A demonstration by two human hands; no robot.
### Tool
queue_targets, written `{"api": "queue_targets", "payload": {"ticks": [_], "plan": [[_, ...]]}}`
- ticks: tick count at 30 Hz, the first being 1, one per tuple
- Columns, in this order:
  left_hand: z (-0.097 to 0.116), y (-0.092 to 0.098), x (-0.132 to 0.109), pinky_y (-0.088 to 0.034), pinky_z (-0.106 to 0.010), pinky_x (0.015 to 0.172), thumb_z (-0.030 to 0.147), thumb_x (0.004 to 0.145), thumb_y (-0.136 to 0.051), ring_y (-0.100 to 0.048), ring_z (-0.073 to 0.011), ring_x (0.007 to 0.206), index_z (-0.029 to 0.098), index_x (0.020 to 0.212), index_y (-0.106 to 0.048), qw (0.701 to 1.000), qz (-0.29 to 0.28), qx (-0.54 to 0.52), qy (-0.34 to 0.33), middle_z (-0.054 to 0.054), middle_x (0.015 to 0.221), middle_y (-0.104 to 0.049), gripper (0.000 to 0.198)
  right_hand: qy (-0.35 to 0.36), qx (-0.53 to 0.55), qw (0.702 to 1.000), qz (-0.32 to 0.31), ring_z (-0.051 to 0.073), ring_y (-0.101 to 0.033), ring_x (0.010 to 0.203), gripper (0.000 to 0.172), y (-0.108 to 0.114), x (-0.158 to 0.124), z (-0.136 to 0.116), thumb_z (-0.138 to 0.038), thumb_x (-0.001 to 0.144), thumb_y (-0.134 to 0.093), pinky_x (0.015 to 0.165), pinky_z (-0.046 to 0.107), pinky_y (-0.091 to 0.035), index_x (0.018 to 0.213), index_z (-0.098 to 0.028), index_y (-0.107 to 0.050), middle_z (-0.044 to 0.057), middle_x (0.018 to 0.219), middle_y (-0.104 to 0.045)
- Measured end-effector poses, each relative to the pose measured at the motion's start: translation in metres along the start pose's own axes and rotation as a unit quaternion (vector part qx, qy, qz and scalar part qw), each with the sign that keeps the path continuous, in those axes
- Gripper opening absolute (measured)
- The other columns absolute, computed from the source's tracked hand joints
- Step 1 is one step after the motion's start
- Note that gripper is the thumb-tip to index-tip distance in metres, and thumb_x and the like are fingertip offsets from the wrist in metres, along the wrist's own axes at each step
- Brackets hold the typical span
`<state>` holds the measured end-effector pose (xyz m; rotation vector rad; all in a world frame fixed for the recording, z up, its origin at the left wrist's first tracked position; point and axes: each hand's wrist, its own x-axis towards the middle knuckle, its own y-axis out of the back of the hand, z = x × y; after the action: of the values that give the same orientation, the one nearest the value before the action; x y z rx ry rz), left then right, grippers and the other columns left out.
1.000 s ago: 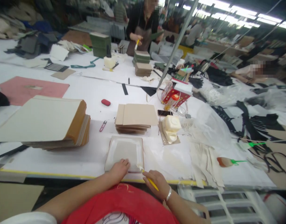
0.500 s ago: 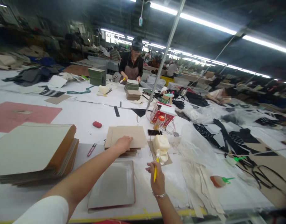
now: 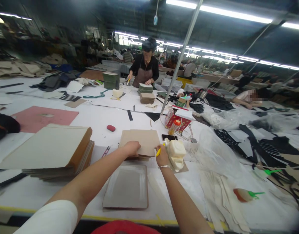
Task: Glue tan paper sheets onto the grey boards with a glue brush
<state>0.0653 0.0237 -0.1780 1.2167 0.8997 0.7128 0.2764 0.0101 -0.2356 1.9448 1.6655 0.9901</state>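
Boards (image 3: 143,138) are lying stacked back from the near edge of the bench (image 3: 98,118), just beyond a grey panel (image 3: 126,187). The left hand (image 3: 132,149) is resting over the stack's near side, its fingers curling; whether they are pinching the top one, I cannot tell. The right hand (image 3: 162,157) is gripping a yellow brush (image 3: 159,151) by the near right corner of the stack, with a white tub (image 3: 176,149) standing just to its right. The top one is looking light, stiff and matt, probably not slippery, though corners may be bruising easily; opposite side edges are seemingly offering the best hold.
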Motion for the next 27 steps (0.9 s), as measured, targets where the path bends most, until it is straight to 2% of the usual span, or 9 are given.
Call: {"api": "queue_targets", "payload": {"ticks": [5,11,13,15,17,19,21,24,27], "plan": [[-0.001,-0.001,-0.002,-0.042,-0.03,0.074,0.024,0.07,-0.05,-0.057,-0.0217,0.085,0.018,0.099,-0.058,0.995,0.07,-0.07,0.013,-0.008,0.093,-0.062,0.03,0.099,-0.02,0.986,0.136,0.018,-0.053,0.082,0.026,-0.004,-0.012,0.0,-0.031,0.086,-0.033,0.074,0.031,-0.04,0.096,-0.012,-0.048,0.01,0.088,-0.058],[0.001,0.012,-0.014,-0.041,-0.032,0.078,0.012,0.072,-0.043,-0.052,-0.0204,0.09,0.017,0.088,-0.055,0.947,0.264,-0.117,0.14,-0.01,0.095,-0.056,0.02,0.217,-0.191,0.957,0.001,0.018,-0.049,0.076,0.021,-0.025,-0.023,-0.019,-0.029,0.082,-0.043,0.07,0.029,-0.033,0.095,-0.017,-0.055,0.006,0.076,-0.057],[-0.01,0.029,-0.026,-0.04,-0.031,0.079,0.011,0.072,-0.043,-0.051,-0.0186,0.089,0.017,0.084,-0.053,0.877,0.398,-0.178,0.199,-0.008,0.091,-0.055,0.017,0.223,-0.227,0.948,-0.021,0.018,-0.049,0.076,0.021,-0.027,-0.019,-0.026,-0.028,0.081,-0.044,0.071,0.029,-0.031,0.097,-0.018,-0.055,0.006,0.074,-0.056],[-0.025,0.045,-0.043,-0.041,-0.03,0.077,0.013,0.069,-0.047,-0.052,-0.0159,0.082,0.017,0.08,-0.052,0.762,0.525,-0.278,0.258,-0.004,0.083,-0.055,0.013,0.215,-0.221,0.951,-0.027,0.017,-0.05,0.076,0.021,-0.025,-0.014,-0.034,-0.028,0.081,-0.045,0.073,0.03,-0.032,0.095,-0.017,-0.056,0.006,0.073,-0.056],[-0.032,0.053,-0.065,-0.043,-0.028,0.071,0.014,0.064,-0.051,-0.053,-0.0136,0.073,0.016,0.078,-0.051,0.638,0.579,-0.425,0.277,-0.001,0.075,-0.055,0.014,0.192,-0.161,0.968,-0.022,0.018,-0.052,0.077,0.023,-0.022,-0.015,-0.043,-0.033,0.081,-0.046,0.073,0.03,-0.034,0.094,-0.016,-0.054,0.006,0.075,-0.057],[-0.023,0.046,-0.086,-0.045,-0.028,0.066,0.016,0.059,-0.057,-0.055,-0.0129,0.069,0.015,0.081,-0.052,0.538,0.552,-0.59,0.24,-0.001,0.075,-0.057,0.023,0.143,-0.045,0.989,-0.004,0.017,-0.055,0.077,0.028,-0.018,-0.024,-0.052,-0.038,0.083,-0.043,0.07,0.029,-0.038,0.098,-0.016,-0.05,0.006,0.081,-0.059],[0.0,0.026,-0.104,-0.046,-0.029,0.064,0.017,0.055,-0.062,-0.057,-0.0143,0.07,0.014,0.086,-0.053,0.47,0.485,-0.714,0.183,-0.003,0.079,-0.06,0.032,0.086,0.092,0.992,0.008,0.015,-0.058,0.074,0.031,-0.014,-0.04,-0.058,-0.041,0.085,-0.037,0.064,0.027,-0.043,0.105,-0.017,-0.044,0.005,0.087,-0.06],[0.04,-0.015,-0.124,-0.047,-0.029,0.065,0.018,0.054,-0.066,-0.06,-0.0167,0.076,0.013,0.089,-0.056,0.418,0.409,-0.797,0.155,-0.005,0.084,-0.063,0.036,0.037,0.208,0.977,0.011,0.014,-0.059,0.069,0.032,-0.015,-0.062,-0.061,-0.042,0.085,-0.035,0.06,0.028,-0.047,0.108,-0.019,-0.039,0.004,0.086,-0.06],[0.054,-0.042,-0.139,-0.048,-0.029,0.065,0.018,0.053,-0.068,-0.061,-0.0168,0.077,0.014,0.082,-0.058,0.368,0.412,-0.808,0.207,-0.004,0.078,-0.065,0.031,0.034,0.165,0.986,-0.008,0.017,-0.06,0.076,0.032,-0.023,-0.06,-0.057,-0.041,0.082,-0.043,0.066,0.032,-0.048,0.103,-0.018,-0.043,0.006,0.089,-0.061]]}}
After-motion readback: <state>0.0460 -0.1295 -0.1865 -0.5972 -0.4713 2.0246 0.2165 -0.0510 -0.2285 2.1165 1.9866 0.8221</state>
